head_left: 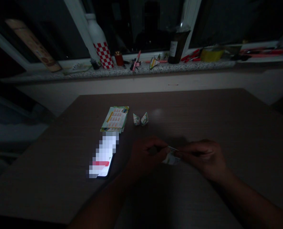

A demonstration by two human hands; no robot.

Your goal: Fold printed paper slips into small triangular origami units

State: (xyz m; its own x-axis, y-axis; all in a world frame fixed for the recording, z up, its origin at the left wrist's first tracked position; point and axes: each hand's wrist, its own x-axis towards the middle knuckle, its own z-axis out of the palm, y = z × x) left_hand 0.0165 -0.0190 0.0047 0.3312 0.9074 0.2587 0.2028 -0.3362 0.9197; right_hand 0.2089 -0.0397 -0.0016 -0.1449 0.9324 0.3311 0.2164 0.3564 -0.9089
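Note:
Between my two hands is a small piece of folded paper [171, 158], pale with faint print. My left hand [149, 153] pinches its left side between thumb and fingers. On the other side, my right hand [203, 156] grips the paper's upper right edge with closed fingertips. The dim light hides the exact folds. Just beyond my left hand, two small folded paper pieces [140, 119] with pointed tips stand side by side on the table. A stack of printed paper sheets [116, 118] lies to their left.
A lit phone [104, 156] lies on the brown table [48, 165] left of my hands, touching the sheets. Behind the table, the stone windowsill [131, 73] holds a red-and-white checked bottle [103, 52], a dark bag [177, 47], a small red jar [118, 58] and a leaning tube [34, 46].

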